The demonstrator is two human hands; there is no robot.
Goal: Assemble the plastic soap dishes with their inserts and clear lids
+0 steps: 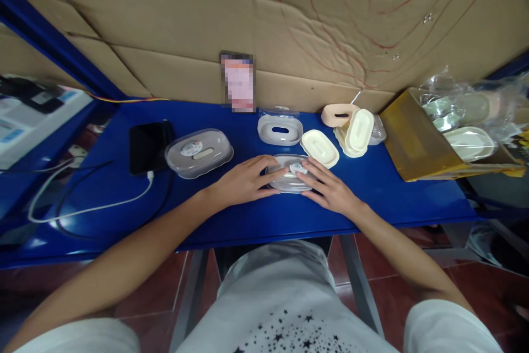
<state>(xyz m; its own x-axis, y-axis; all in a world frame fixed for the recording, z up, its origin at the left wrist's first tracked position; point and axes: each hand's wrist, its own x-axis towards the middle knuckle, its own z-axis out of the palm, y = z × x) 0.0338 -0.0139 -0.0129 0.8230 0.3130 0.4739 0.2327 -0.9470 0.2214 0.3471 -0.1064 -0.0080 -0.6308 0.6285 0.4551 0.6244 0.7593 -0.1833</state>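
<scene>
On the blue table, a small oval plastic box [289, 183], like a soap box, sits under a clear lid with a round sticker. My left hand [248, 181] grips its left end, fingertips on the lid and thumb at the near edge. From the right, my right hand [333, 190] holds the other end, with fingers over the lid beside the sticker. Just behind the box lies a cream oval tray [319, 148], close to my right fingers. A grey-white slotted oval base [280, 131] stands further back. My fingers cover parts of the box.
Another lidded box [200, 153] with a sticker sits left, beside a black phone [149, 147] on a white cable. Cream pieces [359, 131] and a peach slotted base [336, 114] lie back right. A cardboard carton [403, 146] holds bagged parts. Another phone [238, 82] leans against the cardboard wall.
</scene>
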